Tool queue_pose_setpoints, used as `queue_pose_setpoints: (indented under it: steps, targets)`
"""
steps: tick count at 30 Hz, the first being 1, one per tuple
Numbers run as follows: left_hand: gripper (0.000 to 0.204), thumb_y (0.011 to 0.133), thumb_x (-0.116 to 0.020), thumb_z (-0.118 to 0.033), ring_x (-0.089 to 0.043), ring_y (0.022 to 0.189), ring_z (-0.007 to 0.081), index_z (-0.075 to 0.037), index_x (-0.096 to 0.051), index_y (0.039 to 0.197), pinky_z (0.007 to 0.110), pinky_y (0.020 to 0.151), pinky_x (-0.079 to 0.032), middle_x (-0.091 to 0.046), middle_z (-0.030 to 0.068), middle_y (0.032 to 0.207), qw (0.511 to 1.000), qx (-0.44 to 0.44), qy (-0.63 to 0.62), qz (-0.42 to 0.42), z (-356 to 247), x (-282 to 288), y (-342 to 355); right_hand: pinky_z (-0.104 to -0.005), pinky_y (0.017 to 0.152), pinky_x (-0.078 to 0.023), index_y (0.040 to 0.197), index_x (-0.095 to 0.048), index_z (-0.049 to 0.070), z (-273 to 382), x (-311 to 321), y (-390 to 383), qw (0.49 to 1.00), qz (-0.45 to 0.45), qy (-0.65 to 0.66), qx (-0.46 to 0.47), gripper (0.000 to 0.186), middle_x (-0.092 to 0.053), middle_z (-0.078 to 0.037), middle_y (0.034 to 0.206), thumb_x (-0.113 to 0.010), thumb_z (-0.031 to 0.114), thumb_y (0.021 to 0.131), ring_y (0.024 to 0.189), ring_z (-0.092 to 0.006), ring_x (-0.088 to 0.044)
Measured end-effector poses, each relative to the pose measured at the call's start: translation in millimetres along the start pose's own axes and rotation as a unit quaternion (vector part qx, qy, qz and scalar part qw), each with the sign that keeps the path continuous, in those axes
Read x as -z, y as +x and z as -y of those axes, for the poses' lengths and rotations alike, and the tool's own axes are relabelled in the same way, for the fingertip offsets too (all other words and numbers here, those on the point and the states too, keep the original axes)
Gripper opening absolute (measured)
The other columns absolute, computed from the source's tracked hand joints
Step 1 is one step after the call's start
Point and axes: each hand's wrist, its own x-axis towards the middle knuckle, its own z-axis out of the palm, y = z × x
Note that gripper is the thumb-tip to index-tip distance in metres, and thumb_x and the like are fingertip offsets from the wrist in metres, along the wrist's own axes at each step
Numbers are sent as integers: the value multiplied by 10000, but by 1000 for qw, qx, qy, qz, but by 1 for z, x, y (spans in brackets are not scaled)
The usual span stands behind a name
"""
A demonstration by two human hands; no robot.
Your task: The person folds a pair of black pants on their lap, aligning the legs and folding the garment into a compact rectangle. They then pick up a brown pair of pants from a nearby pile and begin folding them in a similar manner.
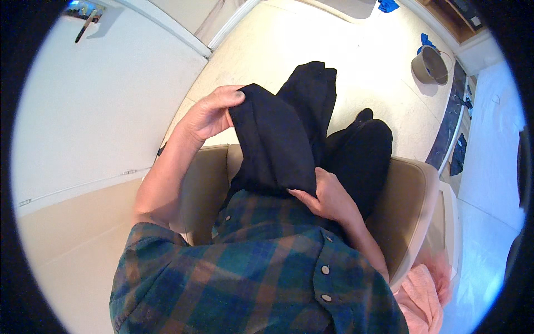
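Note:
A piece of black cloth (pixel 272 139) is stretched over my lap between my two hands. My left hand (pixel 214 111) is closed on its upper left corner, thumb on top, raised above the left side of the seat. My right hand (pixel 320 195) grips the cloth's lower right edge near my waist, thumb pressed to it. Some of the fingers of both hands are hidden by the cloth. My legs in dark clothing (pixel 361 156) extend beyond it, and my green plaid shirt (pixel 233 278) fills the lower middle.
I sit in a tan padded chair (pixel 409 200). A pink towel (pixel 420 300) lies at the right. A brown bucket (pixel 425 69) and blue items (pixel 388 5) are on the pale floor (pixel 367 67) ahead. A white wall (pixel 94 111) runs along the left.

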Motion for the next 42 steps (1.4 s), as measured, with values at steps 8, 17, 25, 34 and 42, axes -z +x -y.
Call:
queue_pose_setpoints:
  steps: [8, 17, 25, 34, 42]
  targets:
    - [304, 860, -675, -44, -681, 862, 127, -12, -625, 1158, 257, 787, -585, -687, 75, 1023, 992, -4, 128, -6, -6, 1, 45, -466, 619, -499, 780, -636, -37, -26, -8, 3, 997, -17, 24, -73, 352, -641, -236, 758, -657, 298, 886, 710, -447, -618]
    - [251, 934, -620, -142, -693, 831, 145, -43, -592, 1163, 293, 714, -619, -674, 65, 996, 988, 22, 148, 32, -21, 24, 148, -391, 690, -518, 896, -650, -59, -38, 12, 51, 975, -152, 132, -95, 334, -689, -221, 828, -645, 276, 899, 752, -339, -679]
    - [310, 905, -654, -144, -670, 929, 166, -41, -582, 1189, 300, 816, -593, -652, 72, 1077, 991, 29, 127, 33, -8, 54, 251, -364, 925, -471, 1217, -568, -20, -61, 5, 72, 952, -181, 172, -175, 492, -653, -189, 1137, -706, 262, 838, 1022, -309, -631]
    - [78, 851, -665, -23, -618, 786, 170, -45, -681, 924, 322, 748, -521, -675, 55, 892, 969, 57, 189, -148, 72, 88, 301, -393, 903, -486, 1219, -554, -16, -82, -8, 61, 955, -159, 133, -214, 533, -651, -219, 1120, -728, 278, 810, 1029, -363, -632]
    - [114, 836, -623, 18, -600, 733, 150, -55, -658, 916, 290, 697, -518, -650, 43, 837, 956, 3, 260, -134, 81, 102, 295, -375, 846, -508, 1137, -587, -10, -47, 10, 54, 975, -52, 113, -183, 430, -675, -200, 1031, -706, 273, 836, 956, -334, -661]
